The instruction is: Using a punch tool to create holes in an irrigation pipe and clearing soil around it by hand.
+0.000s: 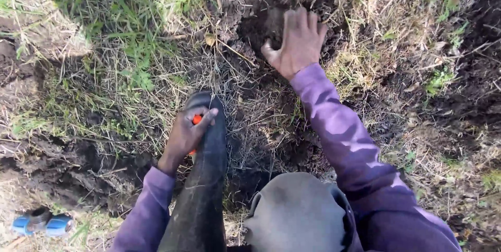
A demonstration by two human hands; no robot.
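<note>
Right hand (297, 43) reaching forward, fingers spread wide, pressing flat on dark soil in dug hole (271, 19), gripping nothing. Left hand (187, 136) curling closed around small orange object (197, 120), only part of it showing between fingers; hand resting against black rubber boot (201, 189). Both sleeves purple. Dry grass (365, 17) ringing hole, green tufts at upper left. Blue pipe fitting (42, 224) lying on ground at lower left, well apart from hands.

My right hand (297, 43) lies in the soil hole (271, 12) ahead; my left hand (185, 134) rests on my boot (206, 179), pipe fitting (43, 223) far left.
</note>
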